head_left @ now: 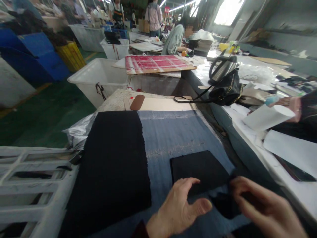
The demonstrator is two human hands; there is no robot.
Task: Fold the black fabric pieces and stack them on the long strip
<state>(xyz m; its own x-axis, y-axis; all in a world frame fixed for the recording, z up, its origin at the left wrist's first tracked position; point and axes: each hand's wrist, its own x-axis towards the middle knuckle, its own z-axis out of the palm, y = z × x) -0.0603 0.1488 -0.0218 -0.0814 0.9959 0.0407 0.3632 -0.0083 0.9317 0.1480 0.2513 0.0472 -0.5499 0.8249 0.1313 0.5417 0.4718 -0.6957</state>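
Observation:
My left hand (177, 210) lies at the near edge of a stack of black fabric pieces (198, 168), its thumb spread away from the fingers and nothing gripped. To the right, my right hand (267, 205) is blurred by motion; its fingers close on a small black fabric piece (226, 205) that hangs folded beside the stack. Both rest over a blue-grey cloth (165, 132) spread on the work table. A large sheet of black fabric (114, 158) covers the cloth's left part.
Past the cloth lie a brown oval pad (137, 102) and pale boards. A white bin (101, 77) stands beyond at left, a white rack (37, 188) nearer. The right-hand table bears a black handbag (226, 87), a kettle (223, 67) and rolled paper (269, 117). People work farther back.

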